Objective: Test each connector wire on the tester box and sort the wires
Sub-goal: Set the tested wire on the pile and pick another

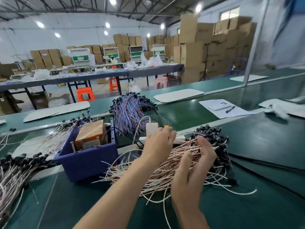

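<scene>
Right of the bin (pixel 85 161), a wire pile (pixel 165 171) lies on the desk (pixel 231 212). The right hand (pixel 193 171) hovers over the pile, fingers (pixel 206 146) loosely apart. The left hand (pixel 156 144) reaches to the white box (pixel 151 128); I cannot tell its grip.

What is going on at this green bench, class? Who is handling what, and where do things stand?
A person works at a green bench. Their left hand reaches across a pile of pinkish connector wires toward a small white box; whether it holds a wire is unclear. The right hand hovers open over that pile. Other wire bundles lie at the left and behind a blue bin.
</scene>
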`<state>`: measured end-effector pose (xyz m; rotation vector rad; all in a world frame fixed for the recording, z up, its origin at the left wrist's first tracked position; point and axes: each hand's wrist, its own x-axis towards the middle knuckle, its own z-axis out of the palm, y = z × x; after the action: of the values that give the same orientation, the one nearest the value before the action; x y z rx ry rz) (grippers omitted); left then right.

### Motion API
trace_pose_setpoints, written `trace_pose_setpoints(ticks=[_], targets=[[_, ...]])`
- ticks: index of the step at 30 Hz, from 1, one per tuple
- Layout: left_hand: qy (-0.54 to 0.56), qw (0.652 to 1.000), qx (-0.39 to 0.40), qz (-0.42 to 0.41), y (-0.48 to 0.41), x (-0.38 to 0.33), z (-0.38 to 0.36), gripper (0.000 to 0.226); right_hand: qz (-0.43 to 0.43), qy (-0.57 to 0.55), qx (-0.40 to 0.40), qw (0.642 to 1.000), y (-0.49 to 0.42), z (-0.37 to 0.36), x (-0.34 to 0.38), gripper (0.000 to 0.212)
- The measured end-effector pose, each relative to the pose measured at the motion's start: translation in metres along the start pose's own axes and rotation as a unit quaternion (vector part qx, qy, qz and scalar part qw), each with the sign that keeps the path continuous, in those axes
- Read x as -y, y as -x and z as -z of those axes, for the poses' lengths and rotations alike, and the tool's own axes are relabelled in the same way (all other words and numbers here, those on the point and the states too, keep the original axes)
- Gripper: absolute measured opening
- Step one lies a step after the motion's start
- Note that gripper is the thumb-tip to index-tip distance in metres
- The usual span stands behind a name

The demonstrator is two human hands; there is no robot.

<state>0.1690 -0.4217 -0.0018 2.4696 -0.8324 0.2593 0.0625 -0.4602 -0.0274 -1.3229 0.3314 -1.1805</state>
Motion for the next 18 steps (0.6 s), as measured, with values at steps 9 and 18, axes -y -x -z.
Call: trace_pose_setpoints(ticks=[9,18], targets=[[0.084,0.996,-0.034,-0.015,0.058,0.077,0.046,0.039,0.189,0.094,0.129,0.969,0.050,-0.008,-0.014,0.033],[-0.045,0.985,-0.100,0.132,0.171,0.219,0.142,0.024,0.282,0.197,0.341,0.875,0.123,-0.092,-0.040,0.030]])
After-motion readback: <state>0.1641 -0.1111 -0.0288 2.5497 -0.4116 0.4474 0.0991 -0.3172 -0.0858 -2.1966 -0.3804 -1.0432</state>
